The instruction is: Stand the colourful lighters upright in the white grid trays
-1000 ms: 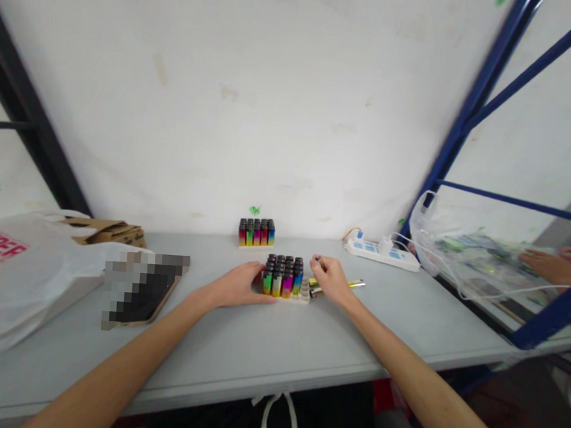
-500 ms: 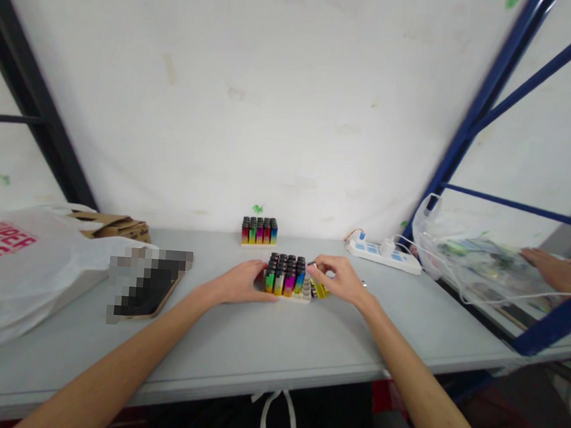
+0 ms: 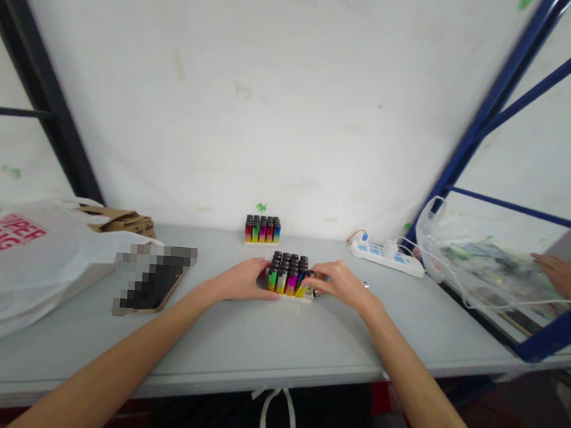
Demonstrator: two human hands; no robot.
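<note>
Several multicoloured lighters (image 3: 291,282) with black tops stand upright in rows in a white tray (image 3: 306,298) on the grey table. My left hand (image 3: 246,280) is wrapped round the tray's left side, thumb at the near corner, steadying it. At the right end, my right hand (image 3: 330,281) pinches a yellow lighter (image 3: 302,289), which is tilted against the row. Part of the tray's right end is hidden by my right hand. A second tray of lighters (image 3: 263,230) stands behind, near the wall.
On the left lie a white plastic bag (image 3: 42,262), cardboard (image 3: 123,221) and a partly blurred phone (image 3: 160,287). A white power strip (image 3: 390,258) with cables is at the back right. Beyond a blue metal frame (image 3: 471,139), another person's hand (image 3: 559,275) is near clear plastic bags.
My right hand has brought the yellow lighter leftward from beside the tray to its right end. My left hand remains on the tray. The view has shifted slightly.
</note>
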